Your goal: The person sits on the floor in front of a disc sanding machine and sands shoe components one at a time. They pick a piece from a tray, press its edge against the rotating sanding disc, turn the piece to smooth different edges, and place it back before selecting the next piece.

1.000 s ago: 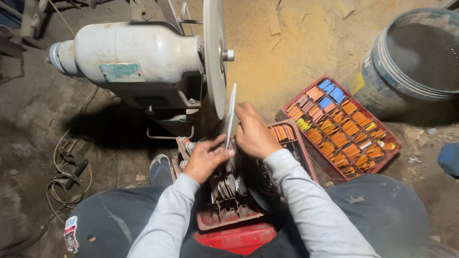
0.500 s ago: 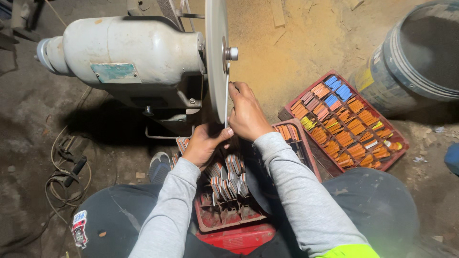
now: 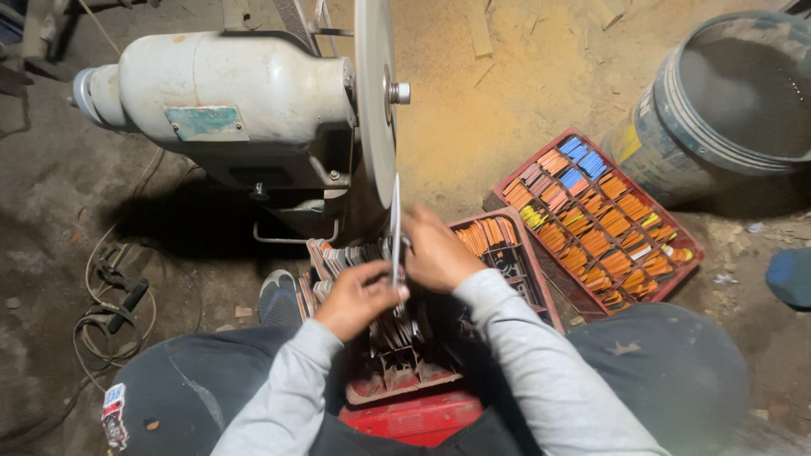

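Observation:
A thin metal blade point(image 3: 394, 221) stands on edge just in front of the grinding disc point(image 3: 375, 101) of a white motor point(image 3: 228, 93). My left hand point(image 3: 359, 297) pinches its near end. My right hand point(image 3: 435, 252) holds it from the right side. Both hands hover over a red crate point(image 3: 397, 384) packed with several grey-handled blades between my knees.
A second red crate point(image 3: 596, 221) of orange and blue handled pieces lies to the right. A large grey bucket point(image 3: 718, 101) of dark liquid stands at the far right. Cables point(image 3: 114, 295) lie on the dirt floor at left. A shoe point(image 3: 277, 295) shows beside the crate.
Both hands have dropped back from the disc toward the crate, bringing the blade down with them; half a second ago the right hand was pressed up beside the disc.

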Motion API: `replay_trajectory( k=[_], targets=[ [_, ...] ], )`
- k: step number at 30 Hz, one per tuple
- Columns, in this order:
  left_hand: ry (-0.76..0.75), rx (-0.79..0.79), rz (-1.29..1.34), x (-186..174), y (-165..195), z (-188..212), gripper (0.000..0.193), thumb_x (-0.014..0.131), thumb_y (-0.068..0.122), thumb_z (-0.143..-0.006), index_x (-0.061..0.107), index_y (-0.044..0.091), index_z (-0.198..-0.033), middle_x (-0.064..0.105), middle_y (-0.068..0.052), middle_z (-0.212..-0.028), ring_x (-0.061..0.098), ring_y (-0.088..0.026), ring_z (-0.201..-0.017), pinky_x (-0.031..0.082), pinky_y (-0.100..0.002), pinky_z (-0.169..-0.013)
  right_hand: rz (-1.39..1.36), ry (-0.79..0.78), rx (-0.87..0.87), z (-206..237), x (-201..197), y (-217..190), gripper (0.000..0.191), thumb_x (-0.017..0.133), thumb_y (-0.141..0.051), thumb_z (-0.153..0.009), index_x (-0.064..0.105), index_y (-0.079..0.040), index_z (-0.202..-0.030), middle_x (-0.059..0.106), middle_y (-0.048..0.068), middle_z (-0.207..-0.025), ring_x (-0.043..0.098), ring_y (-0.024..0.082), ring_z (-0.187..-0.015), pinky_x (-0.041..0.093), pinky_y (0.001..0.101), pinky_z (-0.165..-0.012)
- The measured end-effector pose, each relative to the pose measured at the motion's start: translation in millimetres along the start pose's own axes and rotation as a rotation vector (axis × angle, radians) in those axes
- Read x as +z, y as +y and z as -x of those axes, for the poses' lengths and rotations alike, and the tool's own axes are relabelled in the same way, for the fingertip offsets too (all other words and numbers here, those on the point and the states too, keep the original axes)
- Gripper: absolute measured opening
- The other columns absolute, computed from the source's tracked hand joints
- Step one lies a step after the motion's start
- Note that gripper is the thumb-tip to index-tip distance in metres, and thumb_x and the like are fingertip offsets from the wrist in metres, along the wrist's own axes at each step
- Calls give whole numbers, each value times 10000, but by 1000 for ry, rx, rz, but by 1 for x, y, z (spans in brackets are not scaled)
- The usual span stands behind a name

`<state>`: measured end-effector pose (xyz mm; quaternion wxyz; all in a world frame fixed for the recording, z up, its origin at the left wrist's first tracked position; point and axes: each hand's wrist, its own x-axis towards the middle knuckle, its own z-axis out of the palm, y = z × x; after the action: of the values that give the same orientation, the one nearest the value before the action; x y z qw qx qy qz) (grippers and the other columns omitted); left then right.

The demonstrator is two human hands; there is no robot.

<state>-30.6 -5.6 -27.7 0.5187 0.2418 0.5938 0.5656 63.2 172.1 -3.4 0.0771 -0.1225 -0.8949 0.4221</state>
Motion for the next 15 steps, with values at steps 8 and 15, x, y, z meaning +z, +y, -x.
replay_trajectory(
  k=[8, 15],
  targets=[
    [242, 165, -783, 60, -22, 21, 291, 787, 204, -775, 696, 11, -973, 704, -200, -715, 731, -367, -703, 576, -419, -642, -84, -397, 47, 49, -18, 3, 602, 639, -133, -777, 532, 17, -1350, 605, 302, -1218, 576, 454, -1161, 467, 450, -1011],
    [180, 143, -822, 73, 15, 27, 463, 912, 421, -719, 709, 57, -921, 705, -131, -692, 702, -304, -637, 563, -415, -651, 99, -175, 265, 47, -49, -1, 422, 673, -166, -821, 640, 1, -1207, 726, 245, -1058, 695, 403, -1037, 542, 444, -885]
  ],
)
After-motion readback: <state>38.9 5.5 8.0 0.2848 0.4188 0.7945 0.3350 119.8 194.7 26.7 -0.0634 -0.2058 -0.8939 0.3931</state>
